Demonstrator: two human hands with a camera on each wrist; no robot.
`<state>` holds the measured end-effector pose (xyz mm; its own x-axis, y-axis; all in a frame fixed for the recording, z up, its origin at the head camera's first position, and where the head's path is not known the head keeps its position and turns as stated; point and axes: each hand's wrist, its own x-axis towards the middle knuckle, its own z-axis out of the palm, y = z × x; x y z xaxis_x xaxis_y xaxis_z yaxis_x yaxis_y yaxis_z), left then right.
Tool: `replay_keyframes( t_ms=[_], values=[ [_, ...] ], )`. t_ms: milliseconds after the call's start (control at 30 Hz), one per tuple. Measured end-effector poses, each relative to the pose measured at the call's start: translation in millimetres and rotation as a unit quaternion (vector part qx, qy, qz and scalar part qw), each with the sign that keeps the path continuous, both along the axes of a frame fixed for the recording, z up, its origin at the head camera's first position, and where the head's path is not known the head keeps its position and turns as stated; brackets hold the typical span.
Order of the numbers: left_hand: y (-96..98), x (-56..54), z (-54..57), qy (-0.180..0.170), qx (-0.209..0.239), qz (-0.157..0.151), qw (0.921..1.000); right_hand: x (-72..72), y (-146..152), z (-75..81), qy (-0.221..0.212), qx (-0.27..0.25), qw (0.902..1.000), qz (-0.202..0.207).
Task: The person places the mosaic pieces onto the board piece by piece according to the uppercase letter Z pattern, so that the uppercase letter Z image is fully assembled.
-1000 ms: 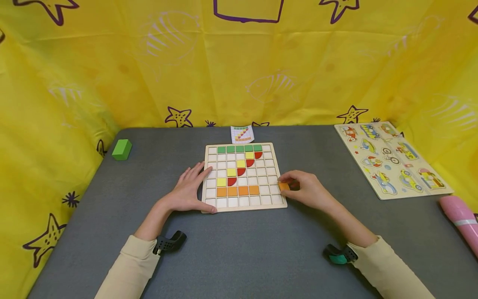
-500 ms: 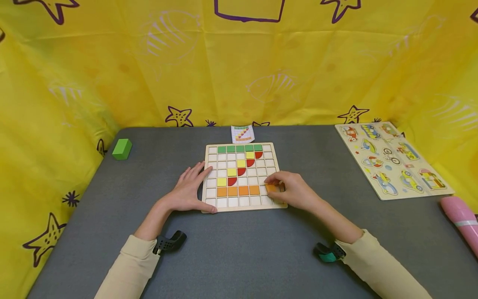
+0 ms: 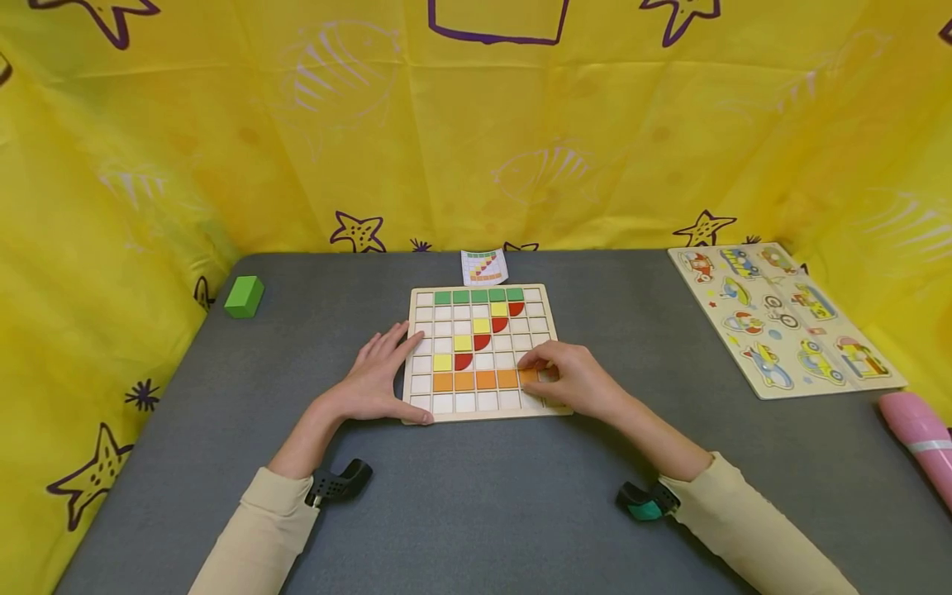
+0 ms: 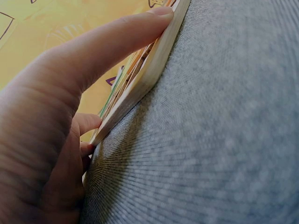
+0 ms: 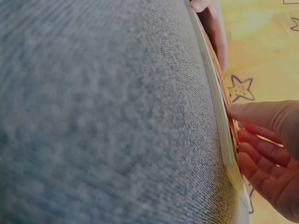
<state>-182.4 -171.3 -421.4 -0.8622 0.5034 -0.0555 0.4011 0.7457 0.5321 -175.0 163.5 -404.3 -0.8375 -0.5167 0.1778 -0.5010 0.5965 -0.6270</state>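
Observation:
A wooden grid board (image 3: 487, 417) lies on the table, set with a green row at the top, a yellow and red diagonal and an orange row below. The left hand (image 3: 372, 380) rests along the board's left side, fingers spread; its thumb (image 4: 161, 14) lies on the front corner. Over the lower right of the board, the right hand (image 3: 576, 382) pinches an orange square tile (image 3: 529, 376) between thumb and fingers, at the right end of the orange row. In the right wrist view, the right thumb (image 5: 247, 112) touches the board's surface; its fingers partly cover the tile.
A small printed pattern card (image 3: 484, 267) lies behind the board. On the left stands a green block (image 3: 244, 297). A wooden vehicle puzzle (image 3: 788, 322) lies at the right, with a pink rounded object (image 3: 915, 426) in front of it. A yellow curtain (image 3: 476, 124) hangs behind the table.
From the board's right edge, the right hand has slid the orange tile leftward to meet the orange row. The left hand has stayed in place.

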Motion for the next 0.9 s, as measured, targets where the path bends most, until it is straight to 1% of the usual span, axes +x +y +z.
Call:
replay_keyframes(
  t_ms=[133, 300, 500, 767, 900],
  values=[
    [0.5, -0.4, -1.0, -0.001, -0.003, 0.000, 1.0000, 1.7, 1, -0.2, -0.010, -0.003, 0.9999, -0.007],
    [1.0, -0.5, -1.1, -0.001, -0.004, 0.002, 1.0000, 3.4, 5, -1.3, -0.019, -0.031, 0.9992, -0.015],
    [0.9, -0.5, 0.5, -0.005, -0.005, 0.004, 1.0000, 4.1, 8, -1.3, -0.032, -0.043, 0.9985, -0.013],
    [0.4, -0.1, 0.9, -0.004, -0.003, 0.006, 1.0000, 5.7, 9, -2.5, -0.032, -0.060, 0.9976, -0.007],
    [0.5, -0.4, 0.3, -0.006, -0.002, 0.007, 1.0000, 5.4, 11, -3.5, -0.031, -0.069, 0.9970, -0.015]
  ],
)
